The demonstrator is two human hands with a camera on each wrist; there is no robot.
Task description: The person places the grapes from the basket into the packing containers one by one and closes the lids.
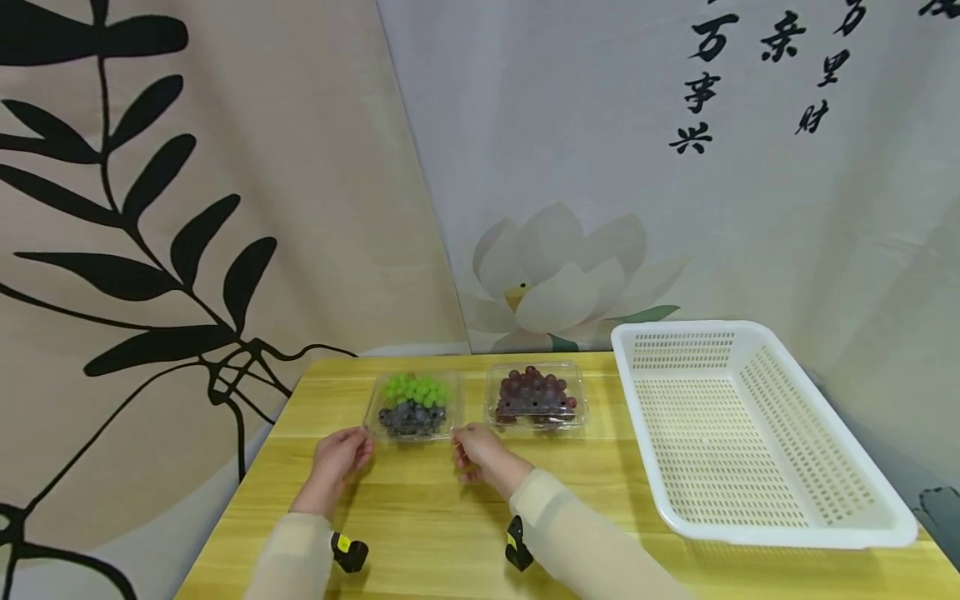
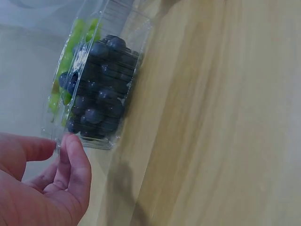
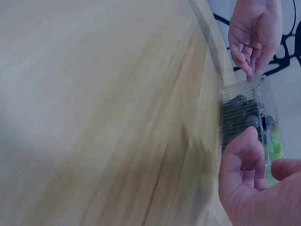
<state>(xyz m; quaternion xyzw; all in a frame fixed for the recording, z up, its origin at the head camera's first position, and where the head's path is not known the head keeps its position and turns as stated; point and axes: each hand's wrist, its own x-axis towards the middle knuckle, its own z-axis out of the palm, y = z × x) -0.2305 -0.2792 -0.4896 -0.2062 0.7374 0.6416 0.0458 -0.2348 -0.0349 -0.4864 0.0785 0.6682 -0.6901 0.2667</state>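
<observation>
A clear plastic box [image 1: 375, 404] on the table holds green grapes [image 1: 415, 389] at the back and dark grapes [image 1: 412, 419] in front. With thumb and forefinger my left hand [image 1: 337, 460] pinches the rim at its near left corner; the left wrist view shows the box's edge [image 2: 60, 141] between the fingertips. At the near right corner my right hand [image 1: 487, 457] pinches the rim, fingers curled, and in the right wrist view it hides part of the box [image 3: 237, 92]. Another clear plastic box [image 1: 491, 392], with red grapes [image 1: 536, 392], stands just to the right.
A large white perforated plastic basket [image 1: 648, 450] stands at the right of the wooden table [image 1: 420, 533]. Behind the table hangs a printed cloth [image 1: 337, 208] with leaves, a flower and writing.
</observation>
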